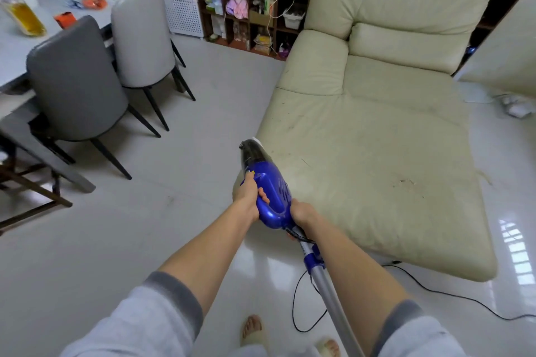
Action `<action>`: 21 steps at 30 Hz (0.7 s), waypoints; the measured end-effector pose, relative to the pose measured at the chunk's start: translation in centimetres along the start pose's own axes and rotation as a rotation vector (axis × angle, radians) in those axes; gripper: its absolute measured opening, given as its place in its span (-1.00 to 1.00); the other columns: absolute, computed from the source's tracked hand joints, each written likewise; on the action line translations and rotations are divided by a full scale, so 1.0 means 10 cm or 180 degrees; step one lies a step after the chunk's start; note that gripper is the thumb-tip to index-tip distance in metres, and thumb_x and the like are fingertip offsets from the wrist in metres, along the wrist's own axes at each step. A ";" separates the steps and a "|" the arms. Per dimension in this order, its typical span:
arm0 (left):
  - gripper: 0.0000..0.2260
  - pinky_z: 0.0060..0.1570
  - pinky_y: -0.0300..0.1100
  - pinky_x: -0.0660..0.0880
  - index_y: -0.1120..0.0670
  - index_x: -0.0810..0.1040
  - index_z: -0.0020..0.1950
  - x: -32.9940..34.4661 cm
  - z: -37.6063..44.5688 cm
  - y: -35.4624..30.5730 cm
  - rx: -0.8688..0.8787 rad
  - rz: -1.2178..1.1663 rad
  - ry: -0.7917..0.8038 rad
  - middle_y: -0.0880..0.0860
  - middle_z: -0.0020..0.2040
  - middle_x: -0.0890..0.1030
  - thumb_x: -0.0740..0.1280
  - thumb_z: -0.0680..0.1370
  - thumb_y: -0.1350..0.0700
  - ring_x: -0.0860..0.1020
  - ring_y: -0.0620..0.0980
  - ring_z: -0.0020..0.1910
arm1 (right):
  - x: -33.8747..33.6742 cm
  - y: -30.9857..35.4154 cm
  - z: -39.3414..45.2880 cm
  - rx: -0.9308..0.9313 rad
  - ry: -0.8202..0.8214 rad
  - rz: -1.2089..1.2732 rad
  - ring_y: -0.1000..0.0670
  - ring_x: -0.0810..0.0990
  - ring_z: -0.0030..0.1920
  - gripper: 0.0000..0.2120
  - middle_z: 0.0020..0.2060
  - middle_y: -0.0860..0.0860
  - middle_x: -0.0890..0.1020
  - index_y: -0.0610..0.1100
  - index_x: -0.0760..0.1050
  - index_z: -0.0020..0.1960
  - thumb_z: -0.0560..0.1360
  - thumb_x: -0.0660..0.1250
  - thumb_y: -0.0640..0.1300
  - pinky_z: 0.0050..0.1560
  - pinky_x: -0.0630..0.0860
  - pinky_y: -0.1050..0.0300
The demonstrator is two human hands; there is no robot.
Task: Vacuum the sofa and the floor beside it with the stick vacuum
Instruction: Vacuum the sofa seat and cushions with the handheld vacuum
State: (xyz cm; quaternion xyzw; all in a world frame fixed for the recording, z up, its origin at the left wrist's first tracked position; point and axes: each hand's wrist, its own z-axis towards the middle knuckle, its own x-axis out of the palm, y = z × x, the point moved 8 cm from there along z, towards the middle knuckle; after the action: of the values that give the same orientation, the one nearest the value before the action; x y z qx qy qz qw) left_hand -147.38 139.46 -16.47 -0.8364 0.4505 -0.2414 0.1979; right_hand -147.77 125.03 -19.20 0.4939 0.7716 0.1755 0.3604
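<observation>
Left hand (247, 195) wrapped round blue handle of stick vacuum (271, 194), right hand (301, 213) gripping its rear end. Nozzle over near corner of sofa (377, 153), crumbs (406, 182) well apart. Risk: power cord (295, 307) looped beside feet, could snag, trip.

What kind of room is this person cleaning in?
Most likely a home's combined living and dining room: a cream sofa stands on a glossy tiled floor, grey dining chairs sit at a cluttered table, and a shelf unit holds household odds and ends.
</observation>
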 end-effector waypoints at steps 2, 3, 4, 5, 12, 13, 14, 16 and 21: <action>-0.75 -0.60 -0.34 0.29 0.10 0.48 -0.15 0.01 -0.01 0.07 -0.0088 0.0003 0.0038 -0.01 -0.49 0.36 0.26 0.59 -0.06 0.29 -0.10 -0.63 | -0.01 -0.05 0.01 -0.0043 0.0010 -0.0179 0.12 0.31 -0.32 -0.64 0.01 -0.09 0.39 0.01 0.18 -0.30 0.67 -0.05 -0.14 0.12 0.43 0.06; -0.73 -0.61 -0.34 0.29 0.10 0.47 -0.18 0.03 -0.01 0.10 -0.0115 0.0012 0.0049 -0.01 -0.51 0.36 0.26 0.60 -0.06 0.29 -0.11 -0.63 | -0.02 -0.07 0.00 -0.0042 0.0045 -0.0269 0.13 0.29 -0.33 -0.64 0.01 -0.09 0.38 0.01 0.17 -0.30 0.67 -0.05 -0.15 0.13 0.42 0.05; -0.72 -0.61 -0.35 0.29 0.10 0.46 -0.19 0.06 -0.02 0.14 -0.0149 0.0020 0.0060 -0.01 -0.52 0.35 0.26 0.60 -0.07 0.28 -0.11 -0.64 | -0.03 -0.12 0.01 -0.0039 0.0063 -0.0343 0.13 0.28 -0.33 -0.64 0.01 -0.09 0.38 0.02 0.17 -0.30 0.67 -0.05 -0.16 0.17 0.42 0.04; -0.72 -0.62 -0.35 0.28 0.10 0.46 -0.19 0.08 -0.02 0.18 -0.0187 0.0017 0.0073 -0.01 -0.52 0.35 0.26 0.60 -0.07 0.28 -0.11 -0.64 | -0.06 -0.16 0.01 -0.0024 0.0057 -0.0375 0.13 0.29 -0.33 -0.64 0.01 -0.09 0.38 0.02 0.17 -0.30 0.67 -0.04 -0.16 0.21 0.42 0.03; -0.72 -0.62 -0.34 0.30 0.10 0.48 -0.11 0.30 -0.04 0.45 -0.0313 0.0115 0.0189 -0.01 -0.48 0.37 0.30 0.57 -0.12 0.30 -0.09 -0.60 | -0.28 -0.46 -0.08 0.0160 -0.0168 -0.0136 -0.05 0.42 -0.01 -0.65 0.01 -0.10 0.42 0.01 0.21 -0.29 0.67 -0.04 -0.03 0.23 0.43 0.01; -0.72 -0.61 -0.33 0.30 0.10 0.48 -0.10 0.33 -0.06 0.44 -0.0275 0.0172 0.0206 0.00 -0.49 0.37 0.30 0.57 -0.11 0.30 -0.09 -0.60 | -0.30 -0.49 -0.08 0.0165 -0.0175 -0.0070 -0.05 0.43 -0.03 -0.65 0.01 -0.09 0.42 0.02 0.22 -0.29 0.67 -0.04 -0.03 0.23 0.43 0.01; -0.73 -0.61 -0.33 0.30 0.10 0.48 -0.10 0.35 -0.06 0.44 -0.0242 0.0225 0.0215 0.00 -0.51 0.37 0.29 0.58 -0.11 0.30 -0.09 -0.61 | -0.30 -0.51 -0.09 0.0148 -0.0170 -0.0017 -0.05 0.44 -0.08 -0.66 0.00 -0.09 0.42 0.02 0.22 -0.28 0.67 -0.04 -0.03 0.24 0.43 0.00; -0.73 -0.60 -0.33 0.30 0.10 0.48 -0.11 0.43 -0.11 0.48 -0.0225 0.0331 0.0270 0.00 -0.54 0.36 0.28 0.59 -0.10 0.29 -0.08 -0.62 | -0.36 -0.60 -0.12 0.0160 -0.0211 0.0078 -0.02 0.43 -0.18 -0.67 -0.09 -0.06 0.43 0.02 0.23 -0.27 0.66 -0.03 -0.04 0.24 0.43 -0.03; -0.74 -0.60 -0.32 0.30 0.11 0.49 -0.03 0.71 -0.26 0.71 -0.0185 0.0511 0.0369 0.01 -0.55 0.36 0.27 0.60 -0.09 0.29 -0.07 -0.64 | -0.67 -0.95 -0.24 0.0296 -0.0270 0.0254 -0.04 0.46 -0.15 -0.72 -0.03 -0.08 0.46 0.01 0.34 -0.18 0.64 0.00 0.02 0.00 0.46 0.03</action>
State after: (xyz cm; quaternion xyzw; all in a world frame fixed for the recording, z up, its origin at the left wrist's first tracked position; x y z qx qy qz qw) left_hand -150.17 129.47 -16.71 -0.7877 0.5336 -0.2595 0.1658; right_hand -153.85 115.04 -20.95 0.5475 0.7427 0.1325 0.3622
